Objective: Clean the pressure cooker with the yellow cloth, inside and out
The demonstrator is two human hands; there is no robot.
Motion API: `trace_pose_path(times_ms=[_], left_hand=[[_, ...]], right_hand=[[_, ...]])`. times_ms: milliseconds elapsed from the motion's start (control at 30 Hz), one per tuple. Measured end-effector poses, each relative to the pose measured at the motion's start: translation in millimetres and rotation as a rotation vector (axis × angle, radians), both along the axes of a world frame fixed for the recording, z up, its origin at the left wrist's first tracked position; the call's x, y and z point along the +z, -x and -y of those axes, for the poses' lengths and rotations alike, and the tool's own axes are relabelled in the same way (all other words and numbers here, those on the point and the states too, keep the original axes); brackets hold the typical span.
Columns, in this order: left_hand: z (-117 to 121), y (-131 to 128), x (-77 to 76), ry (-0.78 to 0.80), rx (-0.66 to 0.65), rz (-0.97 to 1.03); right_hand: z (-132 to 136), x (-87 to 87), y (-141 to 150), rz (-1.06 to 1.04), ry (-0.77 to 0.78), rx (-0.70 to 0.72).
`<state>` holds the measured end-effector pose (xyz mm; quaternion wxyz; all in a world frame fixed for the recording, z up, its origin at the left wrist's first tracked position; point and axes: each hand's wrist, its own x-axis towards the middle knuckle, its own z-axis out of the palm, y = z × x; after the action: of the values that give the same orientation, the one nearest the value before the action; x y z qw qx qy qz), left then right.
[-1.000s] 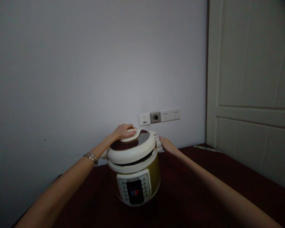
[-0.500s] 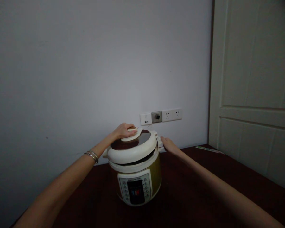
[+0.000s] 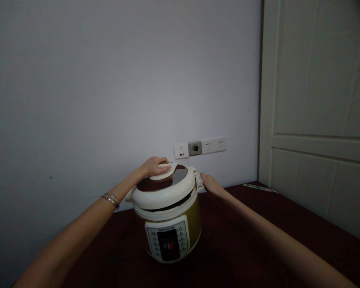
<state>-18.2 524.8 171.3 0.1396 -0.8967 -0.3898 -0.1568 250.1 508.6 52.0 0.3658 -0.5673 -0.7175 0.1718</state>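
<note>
An electric pressure cooker (image 3: 195, 224) with a white and gold body stands on the dark red surface, its control panel (image 3: 168, 242) facing me. Its white lid (image 3: 165, 198) sits tilted on the pot, with a dark gap along the front and right of the rim. My left hand (image 3: 156, 166) is closed around the handle (image 3: 165, 172) on top of the lid. At the cooker's right side, my right hand (image 3: 211, 184) grips the white side handle (image 3: 199, 182); its far fingers are hidden.
Wall sockets and a switch (image 3: 214, 145) are on the pale wall behind the cooker. A thin patterned strip (image 3: 259, 187) lies at the back right of the dark red surface (image 3: 234, 232). A white panelled door (image 3: 318, 140) stands at the right.
The whole view has shifted slightly, so everything appears a little further left. Both hands keep their holds, and the lid stays tilted on the cooker.
</note>
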Motion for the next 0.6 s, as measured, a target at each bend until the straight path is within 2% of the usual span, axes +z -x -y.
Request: trace_pose_path(times_ms=[200, 367, 467, 533, 600], left_hand=[[5.4, -5.6, 4.0, 0.02, 0.069, -0.051], [8.6, -5.9, 4.5, 0.009, 0.101, -0.048], [10.9, -5.2, 5.7, 0.049, 0.107, -0.053], [10.6, -2.4, 7.3, 0.133, 0.04, -0.014], [7.3, 5.1, 8.9, 0.22, -0.05, 0.112]], right_hand=[[-4.2, -3.8, -0.4, 0.02, 0.002, -0.021], [2.9, 3.2, -0.1, 0.076, 0.025, -0.029], [7.9, 17.5, -4.4, 0.15, 0.058, -0.049], [11.8, 33.7, -5.2, 0.208, 0.055, -0.083], [17.1, 55.4, 1.7, 0.248, 0.007, -0.134]])
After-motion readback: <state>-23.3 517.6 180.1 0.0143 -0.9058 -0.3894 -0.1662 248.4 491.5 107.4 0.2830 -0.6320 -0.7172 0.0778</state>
